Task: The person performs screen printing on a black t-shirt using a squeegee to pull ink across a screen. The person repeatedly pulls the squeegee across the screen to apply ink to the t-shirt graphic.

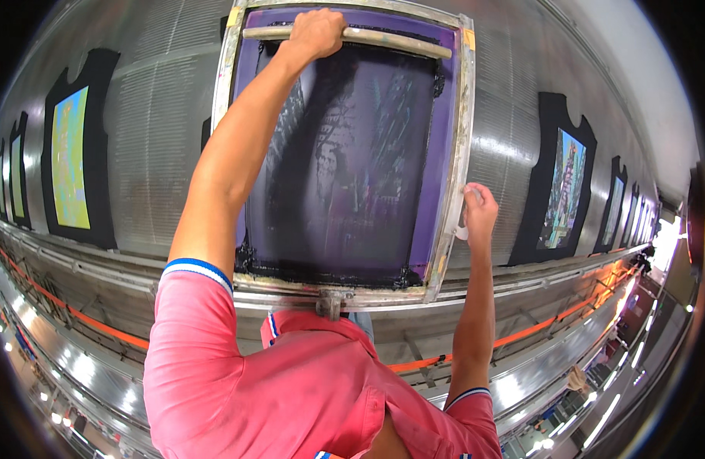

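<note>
A squeegee (pixel 398 40) with a long wooden handle lies crosswise near the far end of a printing screen (pixel 461 138). My left hand (pixel 317 34) is wrapped round the handle, left of its middle, with the arm stretched over the screen. Black ink (pixel 249 256) rims the purple mesh (pixel 444 99), and a dark, faint picture shows through its middle. Just beside the screen frame's right side, my right hand (pixel 481 208) is closed, its fingers curled. Something small and whitish shows at these fingers; its kind is unclear.
Black shirts lie flat along the metal table (pixel 161 115): a shirt with a yellow-green print (pixel 71 157) at left, one with a multicoloured print (pixel 564 187) at right, several more beyond each. A metal rail (pixel 383 298) and an orange strip (pixel 413 366) run along the near side.
</note>
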Available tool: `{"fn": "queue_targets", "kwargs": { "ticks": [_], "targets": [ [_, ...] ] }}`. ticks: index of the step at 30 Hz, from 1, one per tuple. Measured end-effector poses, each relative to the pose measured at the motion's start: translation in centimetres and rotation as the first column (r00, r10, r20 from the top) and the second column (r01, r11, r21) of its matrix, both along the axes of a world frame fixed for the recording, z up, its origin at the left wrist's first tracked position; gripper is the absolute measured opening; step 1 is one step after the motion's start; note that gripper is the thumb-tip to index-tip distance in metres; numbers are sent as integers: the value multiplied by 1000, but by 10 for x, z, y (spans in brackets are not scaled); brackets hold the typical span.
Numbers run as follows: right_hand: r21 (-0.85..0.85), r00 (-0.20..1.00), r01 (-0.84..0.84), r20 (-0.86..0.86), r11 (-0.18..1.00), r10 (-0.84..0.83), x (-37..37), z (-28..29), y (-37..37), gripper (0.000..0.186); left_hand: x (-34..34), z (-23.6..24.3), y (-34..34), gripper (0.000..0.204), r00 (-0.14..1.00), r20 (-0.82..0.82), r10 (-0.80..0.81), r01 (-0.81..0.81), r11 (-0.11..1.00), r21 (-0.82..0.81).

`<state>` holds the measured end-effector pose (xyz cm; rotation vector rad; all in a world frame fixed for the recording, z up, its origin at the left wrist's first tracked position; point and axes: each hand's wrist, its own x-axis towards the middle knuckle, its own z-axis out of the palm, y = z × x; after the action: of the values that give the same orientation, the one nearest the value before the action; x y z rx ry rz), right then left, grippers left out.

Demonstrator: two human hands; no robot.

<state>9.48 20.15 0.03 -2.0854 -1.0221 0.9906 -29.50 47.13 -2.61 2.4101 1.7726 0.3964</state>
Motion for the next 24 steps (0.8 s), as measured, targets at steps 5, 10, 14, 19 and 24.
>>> {"fn": "queue_targets", "kwargs": {
  "ticks": [5,10,14,19,24],
  "targets": [
    [-12,999,-42,-36,999,41,0,7,1,22,-3,2,-109,36,994,93,-62,63,998,-6],
    [64,995,-99,-5,993,99,2,6,8,27,1,-6,-262,36,987,160,-21,31,997,-64],
    [114,990,-114,-70,987,123,6,-2,12,30,13,-9,-399,38,977,211,21,-7,998,-67],
    [207,983,-123,159,971,91,-2,-5,13,37,19,-12,-525,45,990,140,3,-10,999,50],
    [298,947,-98,320,950,-3,-23,29,4,38,0,-11,-539,42,978,206,-38,23,997,73]
  ]
}}
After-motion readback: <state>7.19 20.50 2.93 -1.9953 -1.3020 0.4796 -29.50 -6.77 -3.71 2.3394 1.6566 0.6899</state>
